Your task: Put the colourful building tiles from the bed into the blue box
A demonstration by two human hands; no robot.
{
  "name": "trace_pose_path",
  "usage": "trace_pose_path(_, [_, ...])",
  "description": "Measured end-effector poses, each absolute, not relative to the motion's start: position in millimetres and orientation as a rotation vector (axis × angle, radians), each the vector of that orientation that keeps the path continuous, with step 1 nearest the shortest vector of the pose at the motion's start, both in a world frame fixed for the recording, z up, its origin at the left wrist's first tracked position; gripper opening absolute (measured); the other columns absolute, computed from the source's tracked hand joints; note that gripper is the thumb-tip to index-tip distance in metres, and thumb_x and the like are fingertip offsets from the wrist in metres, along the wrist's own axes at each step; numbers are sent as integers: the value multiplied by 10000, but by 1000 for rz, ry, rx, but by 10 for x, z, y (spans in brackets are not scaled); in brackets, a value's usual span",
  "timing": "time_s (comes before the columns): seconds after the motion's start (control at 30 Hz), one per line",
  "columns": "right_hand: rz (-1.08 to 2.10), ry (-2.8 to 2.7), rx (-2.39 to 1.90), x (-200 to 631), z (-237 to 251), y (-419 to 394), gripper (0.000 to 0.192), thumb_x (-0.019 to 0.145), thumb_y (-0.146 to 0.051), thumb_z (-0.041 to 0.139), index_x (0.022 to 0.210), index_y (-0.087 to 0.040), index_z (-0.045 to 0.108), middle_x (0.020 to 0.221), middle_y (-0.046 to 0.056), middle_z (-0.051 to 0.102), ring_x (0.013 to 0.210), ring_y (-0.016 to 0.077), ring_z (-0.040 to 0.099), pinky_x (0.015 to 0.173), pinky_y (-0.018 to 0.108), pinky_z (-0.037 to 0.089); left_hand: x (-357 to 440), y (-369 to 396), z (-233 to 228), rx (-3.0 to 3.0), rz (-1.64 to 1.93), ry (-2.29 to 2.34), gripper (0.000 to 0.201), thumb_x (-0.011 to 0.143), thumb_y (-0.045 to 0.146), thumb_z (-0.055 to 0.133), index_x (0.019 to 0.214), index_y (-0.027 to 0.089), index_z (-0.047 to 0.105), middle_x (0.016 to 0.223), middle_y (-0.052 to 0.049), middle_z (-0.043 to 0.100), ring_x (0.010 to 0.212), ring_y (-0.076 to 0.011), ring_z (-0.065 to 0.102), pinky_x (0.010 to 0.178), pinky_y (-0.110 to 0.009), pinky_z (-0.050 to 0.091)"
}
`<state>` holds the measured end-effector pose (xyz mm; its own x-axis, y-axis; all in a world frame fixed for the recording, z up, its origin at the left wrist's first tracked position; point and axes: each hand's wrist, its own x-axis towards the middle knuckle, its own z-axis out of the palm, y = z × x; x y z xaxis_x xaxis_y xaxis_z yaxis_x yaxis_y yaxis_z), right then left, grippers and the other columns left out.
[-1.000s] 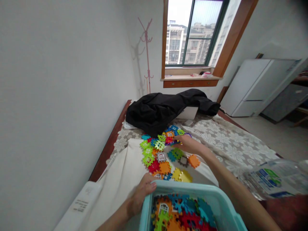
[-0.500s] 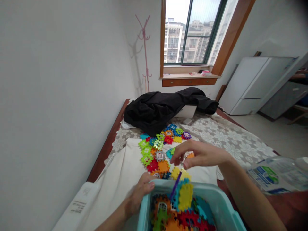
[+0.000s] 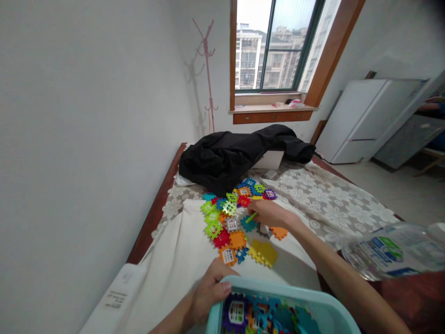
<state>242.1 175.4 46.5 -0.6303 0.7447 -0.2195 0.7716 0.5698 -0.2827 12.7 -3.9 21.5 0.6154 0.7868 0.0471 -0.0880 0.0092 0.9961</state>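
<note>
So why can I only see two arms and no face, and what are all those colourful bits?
The camera sits on a person's head and looks down, so you see only that person's own arms. The left hand grips the rim of a light blue tub full of toy tiles. The right hand reaches out to the colourful plastic tiles spread on a white cloth on the bed, pinching a green tile. Behind them lies a black jacket, and a plastic bottle shows at the right.

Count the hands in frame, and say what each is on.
2. The left hand holds the near rim of the teal bin of toy tiles. The right hand reaches into the loose tiles on the bed, fingers on a green tile.
</note>
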Motion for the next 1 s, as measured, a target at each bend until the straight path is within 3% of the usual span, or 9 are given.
trace_pose_path(0.13, [-689, 2872, 1219, 2456, 659, 1716, 117, 922, -294, 684, 941, -187, 728, 911, 71, 728, 767, 207, 633, 671, 285, 428, 135, -112, 109, 1330, 747, 641, 605, 909, 699, 476, 568, 207, 394, 518, 28, 332, 474, -97, 256, 508, -294, 188])
trace_pose_path(0.23, [-1140, 2952, 757, 2492, 1008, 1494, 255, 961, -443, 691, 919, -192, 711, 844, 26, 694, 756, 182, 617, 676, 268, 449, 107, -180, -4, 1214, 802, 689, 555, 887, 671, 561, 626, 183, 513, 568, 18, 428, 519, -112, 341, 524, -266, 275])
trace_pose_path(0.33, [-1570, 2758, 167, 2505, 1365, 1218, 346, 973, -531, 669, 1040, -200, 741, 942, 46, 731, 863, 189, 669, 779, 274, 507, 106, -233, -43, 1094, 919, 792, 484, 841, 652, 657, 833, 169, 643, 736, -9, 576, 648, -148, 477, 609, -259, 396])
trace_pose_path(0.4, [-1649, 2716, 47, 2476, 1457, 1104, 380, 981, -536, 656, 1158, -210, 735, 1056, 72, 745, 951, 202, 685, 855, 289, 524, 126, -236, -2, 1095, 927, 813, 498, 817, 658, 685, 878, 164, 650, 794, -23, 603, 697, -163, 509, 634, -263, 417])
trace_pose_path(0.53, [-1296, 2947, 400, 2287, 1115, 1106, 438, 977, -467, 679, 1362, -260, 658, 1314, 112, 672, 1205, 260, 625, 1049, 373, 477, 173, -171, 152, 1178, 839, 697, 590, 843, 717, 574, 609, 182, 488, 573, 14, 429, 525, -112, 353, 521, -259, 281])
trace_pose_path(0.67, [-803, 2901, 585, 2029, 514, 1150, 886, 778, -457, 868, 1562, -348, 470, 1692, 134, 300, 1520, 448, 297, 1188, 592, 337, 181, -116, 215, 1296, 783, 689, 596, 883, 704, 488, 573, 203, 401, 531, 21, 346, 481, -101, 272, 495, -283, 188])
trace_pose_path(0.77, [-622, 2923, 620, 1931, 327, 1140, 758, 814, -388, 831, 1512, -322, 544, 1690, 135, 315, 1505, 463, 308, 1149, 599, 388, 172, -113, 196, 1316, 792, 694, 588, 895, 700, 469, 585, 204, 400, 543, 18, 357, 486, -102, 276, 504, -291, 189])
trace_pose_path(0.9, [-632, 3083, 531, 1955, 389, 1272, 383, 919, -295, 716, 1299, -250, 703, 1434, 118, 619, 1318, 332, 543, 1081, 444, 474, 158, -113, 182, 1329, 784, 664, 599, 898, 710, 465, 583, 204, 403, 546, 16, 372, 488, -100, 293, 499, -282, 212])
trace_pose_path(1.0, [-825, 3163, 540, 2027, 402, 1477, 202, 1008, -242, 589, 1130, -208, 746, 1183, 98, 734, 1102, 245, 663, 990, 363, 508, 145, -100, 176, 1338, 771, 623, 579, 902, 686, 482, 598, 197, 419, 537, 19, 370, 475, -96, 300, 478, -267, 212])
